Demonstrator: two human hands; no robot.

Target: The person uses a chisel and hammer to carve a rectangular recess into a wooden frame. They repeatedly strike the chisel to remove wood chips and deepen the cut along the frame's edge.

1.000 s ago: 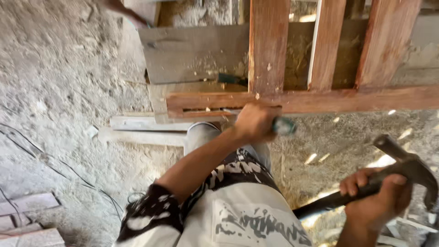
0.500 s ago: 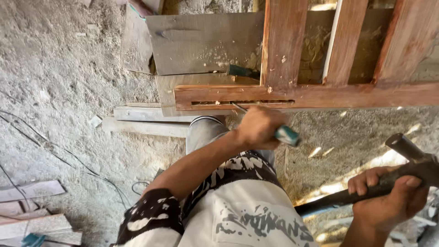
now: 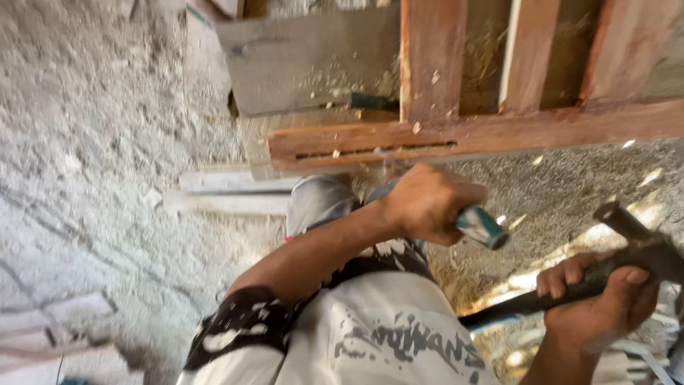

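- Teal-handled chisel (image 3: 479, 227) sits in the left hand (image 3: 427, 203), fingers wrapped tight round its handle; only the handle's teal and white butt end shows past the fist, and the blade is hidden behind the hand.
- Left hand is just below the slotted rail (image 3: 399, 142) of a reddish wooden frame (image 3: 431, 57); a long narrow slot runs along that rail, with pale chips scattered on it.
- Right hand (image 3: 602, 306), lower right, has its fingers closed round the dark handle of a hammer (image 3: 634, 246), whose metal head rises near the right edge, well apart from the chisel.
- Frame uprights run up and out of view; behind them lies a grey board (image 3: 299, 60), and a second teal-handled tool (image 3: 370, 101) rests on the board's lower edge beside the left upright.
- Below the rail, a bent knee in grey trousers (image 3: 317, 203) and a white shirt with dark print fill the lower middle.
- Rough grey ground (image 3: 92, 142) spreads to the left, with pale planks (image 3: 228, 192) lying near the knee.
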